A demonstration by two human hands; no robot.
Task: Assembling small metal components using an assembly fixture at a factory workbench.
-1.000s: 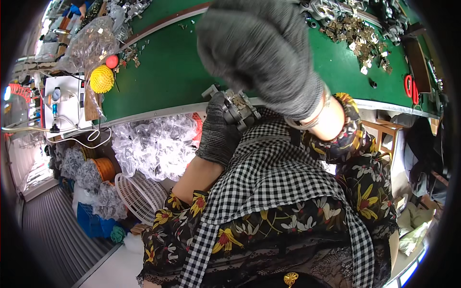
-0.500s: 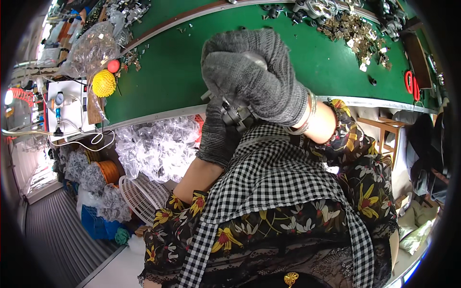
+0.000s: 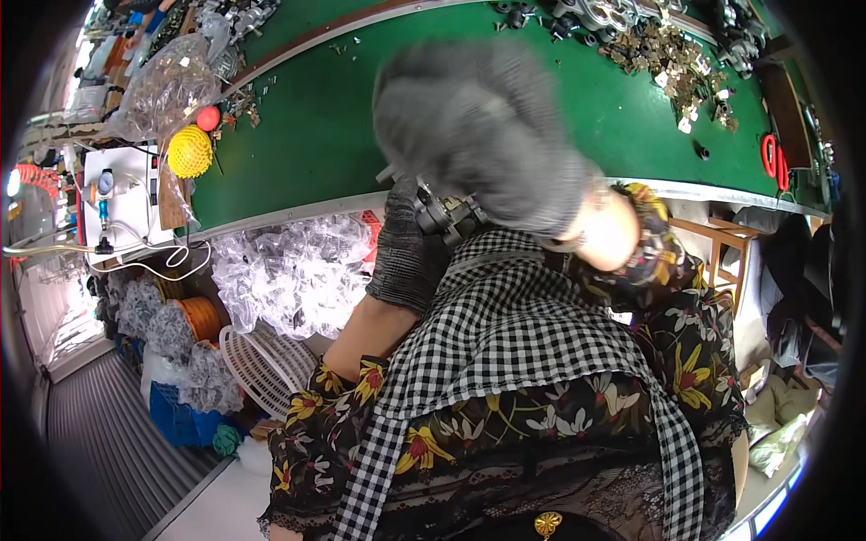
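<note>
"What does your left grip have hold of?"

"My left grip point(image 3: 403, 252), in a dark grey knitted glove, is curled closed around a grey metal part point(image 3: 440, 216); the part sits at the near edge of the green tabletop point(image 3: 298, 135), just beyond my checked apron point(image 3: 532, 334); whether it touches that edge, I cannot tell."

"And your right?"

"My right grip point(image 3: 474, 126) is bunched above the metal part and hides its upper side; it is so blurred (the knit of the glove is one grey smear) that I cannot tell how far it is closed, or whether it holds anything."

"What lies farther out?"

"Left of my left forearm, below the tabletop's edge, there is a heap of clear plastic point(image 3: 289, 275); a white basket point(image 3: 257, 371) leans lower down; at the tabletop's left end a yellow ball point(image 3: 189, 151) is just beside a smaller pinkish-red ball point(image 3: 208, 118); over on the far right lies a pile of brassy metal pieces point(image 3: 667, 63); red-handled scissors point(image 3: 769, 156) are near the right end."
</note>
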